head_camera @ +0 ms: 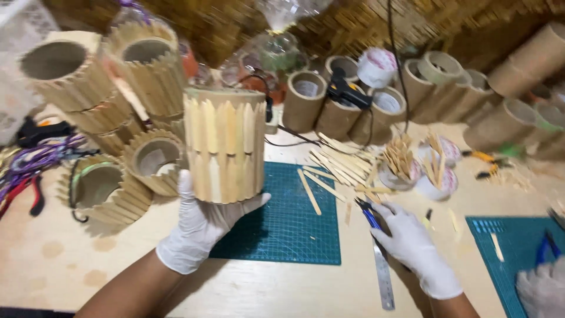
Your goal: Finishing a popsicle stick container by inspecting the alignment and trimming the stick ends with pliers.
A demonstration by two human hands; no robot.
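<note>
Stick-clad tube: a cardboard cylinder (225, 147) faced with pale wooden sticks, held upright above the bench, over the left edge of the green cutting mat.
Left hand: the gloved left hand (197, 229) cups the cylinder from below and behind, its fingers (254, 202) wrapped round the bottom rim and closed on it.
Right hand: the gloved right hand (412, 244) lies on the bench to the right of the mat, fingers curled and closed around blue-handled pliers (369, 215), whose tip points up and left towards the loose sticks.
Cutting mat: a green cutting mat (294, 229) lies flat on the bench (88, 265), between the two hands.
Ruler: a steel ruler (384, 280) lies on the bench just beside the right wrist, partly under the hand.
Loose sticks: a heap of wooden sticks (338, 162) lies at the mat's upper right corner, with two single sticks on the mat itself.
Stick cups: two small round holders (432, 176) stand right of the heap, packed with upright sticks.
Finished tubes: several more stick-clad cylinders (118, 118) lie and stand in a pile to the left, touching one another.
Bare tubes: plain cardboard tubes (306, 100) stand in a row at the back; a black glue gun (347, 91) rests across two of them.
Second mat: another green mat (506, 253) sits at the right, with another person's gloved hand (541, 291) at the corner.
</note>
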